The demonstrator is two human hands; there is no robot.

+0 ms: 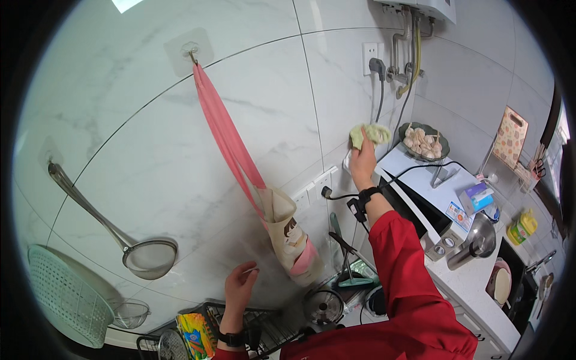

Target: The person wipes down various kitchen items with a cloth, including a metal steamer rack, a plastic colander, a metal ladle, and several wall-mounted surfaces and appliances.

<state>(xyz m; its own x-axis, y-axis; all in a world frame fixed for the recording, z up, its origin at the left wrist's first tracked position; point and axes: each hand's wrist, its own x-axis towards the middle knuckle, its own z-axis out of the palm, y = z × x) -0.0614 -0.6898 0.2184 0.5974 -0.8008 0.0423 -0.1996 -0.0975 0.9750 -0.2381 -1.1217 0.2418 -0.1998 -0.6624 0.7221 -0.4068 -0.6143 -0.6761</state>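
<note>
My right hand (363,163) is stretched forward and grips a light green cloth (370,136), which lies against the white marble-look wall tiles (265,108) beside the microwave oven. My left hand (241,281) is raised low in front of the wall with its fingers curled and apart; no object shows clearly in it. Between the hands a canvas bag (288,238) hangs by a pink strap (225,130) from a clear wall hook (191,50). Below my right hand a black plug (326,192) sits in a wall socket strip (312,191), its cable passing over my forearm.
A bowl of garlic (423,142) stands on the white microwave oven (414,173). A strainer (150,258) and green basket (69,294) hang at left. A gray plug (377,67) and pipes (400,58) are above. A glass lid (324,307) and black rack (274,330) lie low; a steel kettle (480,236) stands right.
</note>
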